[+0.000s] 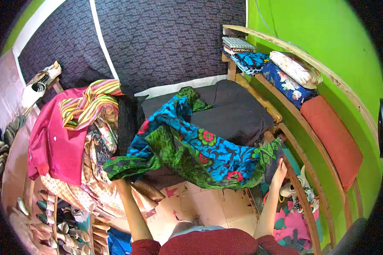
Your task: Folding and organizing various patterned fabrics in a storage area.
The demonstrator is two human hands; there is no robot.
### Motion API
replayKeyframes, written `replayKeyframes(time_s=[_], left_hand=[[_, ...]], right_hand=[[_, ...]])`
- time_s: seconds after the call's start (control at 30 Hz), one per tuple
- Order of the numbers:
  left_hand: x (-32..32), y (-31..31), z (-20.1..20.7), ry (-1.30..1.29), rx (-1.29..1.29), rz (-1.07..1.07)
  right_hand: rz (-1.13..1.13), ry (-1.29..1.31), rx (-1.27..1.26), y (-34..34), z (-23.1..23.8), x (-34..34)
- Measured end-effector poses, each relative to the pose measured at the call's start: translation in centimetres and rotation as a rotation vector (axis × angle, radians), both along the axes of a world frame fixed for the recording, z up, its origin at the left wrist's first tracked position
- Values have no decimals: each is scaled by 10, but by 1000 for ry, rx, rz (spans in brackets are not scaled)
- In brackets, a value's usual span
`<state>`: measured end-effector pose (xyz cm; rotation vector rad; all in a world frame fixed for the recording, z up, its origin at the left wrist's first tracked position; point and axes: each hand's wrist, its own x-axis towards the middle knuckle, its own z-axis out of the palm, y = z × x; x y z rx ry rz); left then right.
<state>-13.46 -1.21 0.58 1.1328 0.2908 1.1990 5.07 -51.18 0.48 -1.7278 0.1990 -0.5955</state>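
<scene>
A large cloth (217, 138) with blue, black, green and red flower patterns stretches between my two hands above the dark-covered bed (225, 108). My right hand (279, 171) is closed on its right end, the thumb side showing at the edge. On the other side, the green-bordered left end covers my left hand (120, 182); only the wrist part shows and the fingers are hidden beneath the fabric. The cloth's far part lies over the bed, its middle sagging in folds toward me.
Left of the cloth, a heap of garments includes a crimson cloth (64, 140) and a striped cloth (89, 104). Shoes (51, 212) fill racks at lower left. Folded fabrics (249, 61) and a rust-red cloth (332, 140) rest along the wooden rails (302, 182) at right.
</scene>
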Motion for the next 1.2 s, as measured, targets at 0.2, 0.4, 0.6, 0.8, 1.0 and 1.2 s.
replayKeyframes(time_s=[0.2,0.4,0.6,0.8,1.0,1.2], left_hand=[[-50,-47,10,-77,-41,146],[-106,-141,3,22,37,274],[-156,-199,25,132,248,188],[-155,-206,17,300,368,172],[-163,-297,123,585,718,-192],[-220,-286,110,684,1021,-281]], right_hand=[[-34,-141,18,-18,-6,-17],[305,-9,114,-58,-3,-74],[471,1,119,-55,10,-136],[825,-88,51,-7,36,-179],[1135,-341,-339,69,69,-259],[1022,-458,-230,83,30,-311]])
